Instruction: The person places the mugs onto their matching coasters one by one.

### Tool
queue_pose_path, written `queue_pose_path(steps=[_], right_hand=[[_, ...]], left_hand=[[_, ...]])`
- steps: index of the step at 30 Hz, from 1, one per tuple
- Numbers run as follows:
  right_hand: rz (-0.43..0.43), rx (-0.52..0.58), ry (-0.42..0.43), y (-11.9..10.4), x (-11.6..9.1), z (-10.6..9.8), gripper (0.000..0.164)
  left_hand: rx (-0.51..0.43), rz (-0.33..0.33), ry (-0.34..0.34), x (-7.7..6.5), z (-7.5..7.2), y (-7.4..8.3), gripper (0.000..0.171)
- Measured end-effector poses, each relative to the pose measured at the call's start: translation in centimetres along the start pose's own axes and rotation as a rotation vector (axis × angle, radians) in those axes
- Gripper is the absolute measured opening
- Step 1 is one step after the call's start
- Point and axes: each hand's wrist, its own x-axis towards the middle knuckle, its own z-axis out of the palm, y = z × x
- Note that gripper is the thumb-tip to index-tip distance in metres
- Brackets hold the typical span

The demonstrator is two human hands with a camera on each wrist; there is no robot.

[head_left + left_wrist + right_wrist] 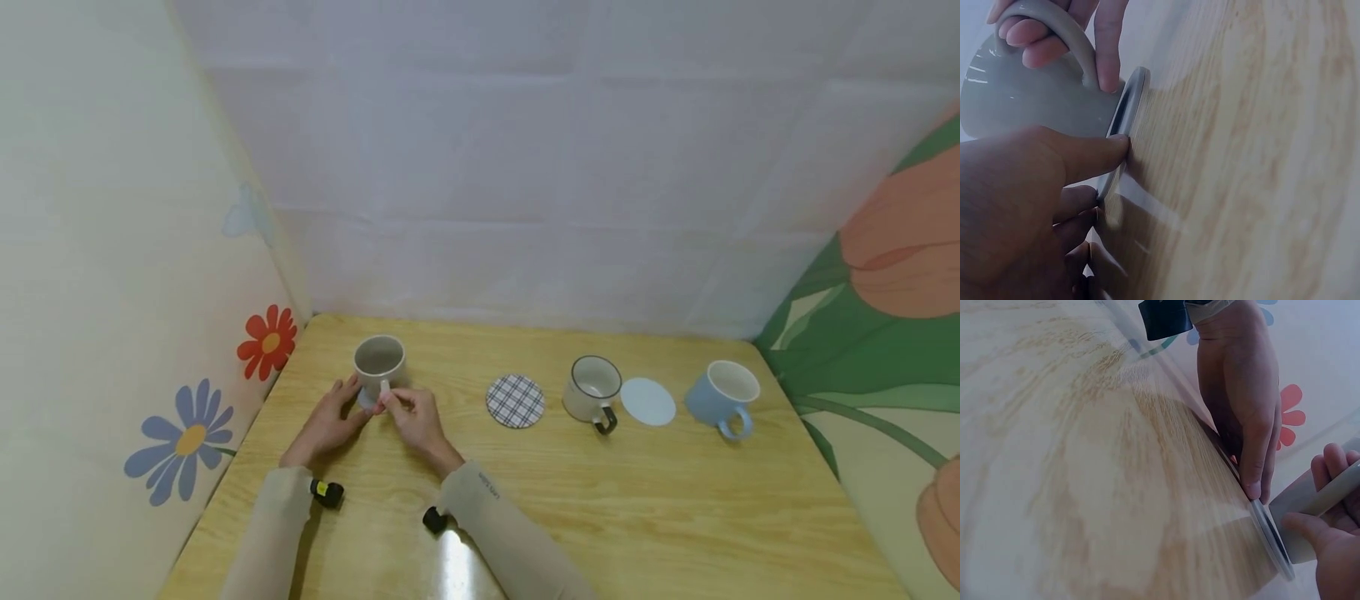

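Note:
A grey mug (380, 358) stands over a pale round coaster (365, 400) at the table's far left. My right hand (418, 423) grips the mug by its handle, fingers through the loop in the left wrist view. My left hand (330, 421) holds the coaster's edge between thumb and fingers. Seen from the left wrist, the mug's base is tilted against the coaster (1138, 87), close to its top face; whether it rests fully there I cannot tell. The right wrist view shows the left fingertips on the coaster's rim (1270, 540).
Rightward along the wooden table (600, 517) lie a plaid round coaster (515, 401), a white mug with a black rim and handle (588, 396), a pale blue round coaster (648, 402) and a blue mug (708, 400). A white cloth wall (525, 250) rises behind.

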Motion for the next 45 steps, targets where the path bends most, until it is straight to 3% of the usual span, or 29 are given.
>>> queue_pose_path(steps=[5,8,12,23,32,39,45], right_hand=[[0.0,0.022,-0.019,-2.3,-0.4,-0.7,0.021],[0.006,0.008,-0.009,-1.8,-0.5,-0.7,0.023],[0.018,-0.008,0.003,0.5,-0.4,-0.3,0.024],[0.07,-0.022,-0.034,-0.1,-0.4,-0.1,0.03],[0.105,-0.057,-0.055,-0.3,-0.4,-0.1,0.031],[0.117,-0.082,-0.072,-0.9,-0.4,-0.4,0.033],[0.127,-0.154,-0.08,-1.7,0.0,-0.7,0.028]], left_hand=[[0.004,0.021,0.012,0.1,0.2,0.2,0.072],[0.025,0.028,0.009,0.2,0.3,0.3,0.071],[0.016,0.014,0.007,0.3,0.6,0.2,0.074],[0.001,-0.017,-0.004,0.2,0.3,0.0,0.074],[-0.002,-0.046,-0.017,-0.2,-0.1,0.9,0.072],[-0.05,-0.062,0.004,-0.4,0.1,0.9,0.076],[-0.052,-0.011,0.073,-0.3,0.3,0.0,0.08]])
